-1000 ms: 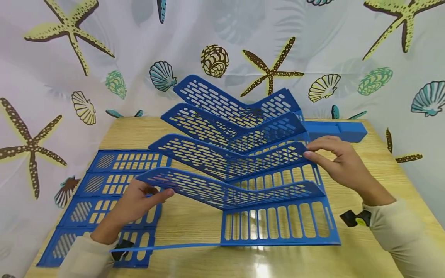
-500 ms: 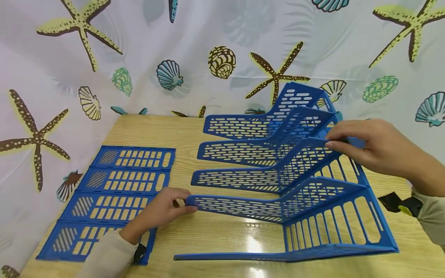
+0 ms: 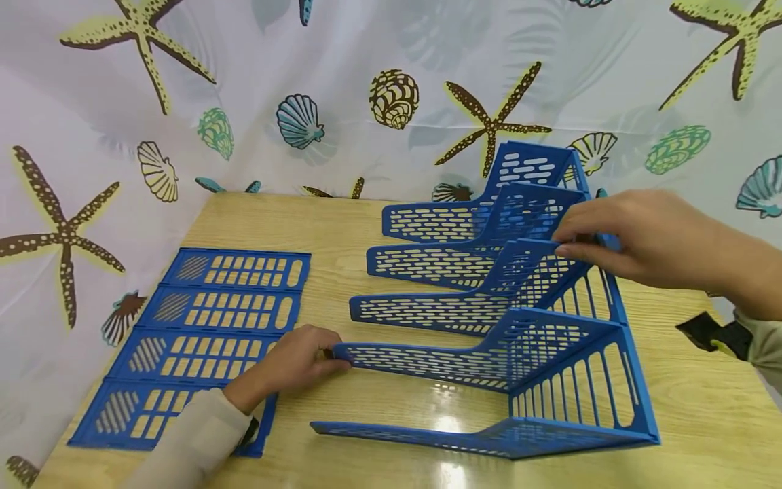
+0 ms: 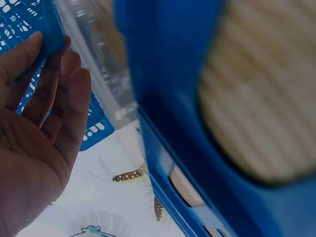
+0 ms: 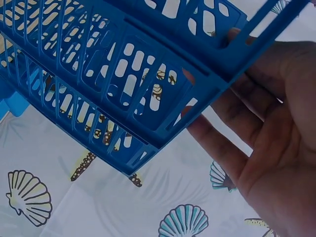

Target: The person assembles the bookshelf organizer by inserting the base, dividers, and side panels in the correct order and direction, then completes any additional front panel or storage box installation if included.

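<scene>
A blue plastic file rack point(image 3: 641, 401) stands on the table, its several perforated dividers joined along a slatted panel on the right. My left hand point(image 3: 299, 363) pinches the low front end of one divider; the left wrist view shows thumb and fingers on that blue end point(image 4: 52, 37). At the tall end, my right hand point(image 3: 641, 234) grips the top corner of another divider with thumb and fingertips. From the right wrist camera, the right hand point(image 5: 281, 133) reaches around the rack's slatted edge, with some fingertips behind it.
Flat blue grid panels point(image 3: 210, 333), hinged or laid edge to edge, lie on the left of the wooden table point(image 3: 287, 221), partly under my left forearm. Behind the table hangs a white cloth point(image 3: 342, 54) printed with starfish and shells.
The rack has turned so its slatted panel faces further right, and its dividers' low ends point left. Both hands shifted right with it, still gripping; in the last half second it moved only slightly.
</scene>
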Demonstrator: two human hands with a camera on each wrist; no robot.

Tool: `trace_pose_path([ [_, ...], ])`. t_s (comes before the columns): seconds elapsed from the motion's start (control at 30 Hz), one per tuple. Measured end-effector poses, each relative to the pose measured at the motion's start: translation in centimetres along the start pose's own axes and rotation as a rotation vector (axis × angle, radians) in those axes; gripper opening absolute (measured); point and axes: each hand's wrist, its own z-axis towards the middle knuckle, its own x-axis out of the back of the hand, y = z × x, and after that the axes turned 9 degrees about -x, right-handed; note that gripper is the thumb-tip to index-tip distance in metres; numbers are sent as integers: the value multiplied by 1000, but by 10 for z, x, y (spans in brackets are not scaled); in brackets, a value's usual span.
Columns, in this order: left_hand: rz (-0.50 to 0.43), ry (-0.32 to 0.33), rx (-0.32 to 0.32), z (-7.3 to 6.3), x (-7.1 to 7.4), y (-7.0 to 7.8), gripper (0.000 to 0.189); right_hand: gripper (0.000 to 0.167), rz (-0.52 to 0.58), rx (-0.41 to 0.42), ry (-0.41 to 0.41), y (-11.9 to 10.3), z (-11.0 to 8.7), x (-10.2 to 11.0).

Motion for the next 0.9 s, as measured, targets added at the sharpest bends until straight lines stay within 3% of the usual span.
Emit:
trace_pose_path([
  [0.13, 27, -44, -24, -2, 9, -11, 5, 9, 9, 11, -30, -1, 6, 0],
  [0.27, 141, -1, -20, -9, 36, -30, 17, 19, 30, -63, -50, 2, 7, 3],
  [0.37, 316, 58, 51, -17, 59, -48, 37, 44, 46, -277, -53, 13, 11, 6],
  [0.47, 421, 4, 189, -28, 69, -65, 68, 89, 111, -525, -121, 32, 16, 5],
  [0.57, 404, -119, 315, -36, 65, -75, 91, 107, 258, -675, -303, 51, 19, 0],
  [0.7, 356, -164, 345, -35, 54, -78, 92, 104, 418, -723, -488, 65, 20, -7],
  [0.9, 328, -139, 366, -19, 41, -65, 87, 106, 422, -671, -513, 67, 24, -10],
])
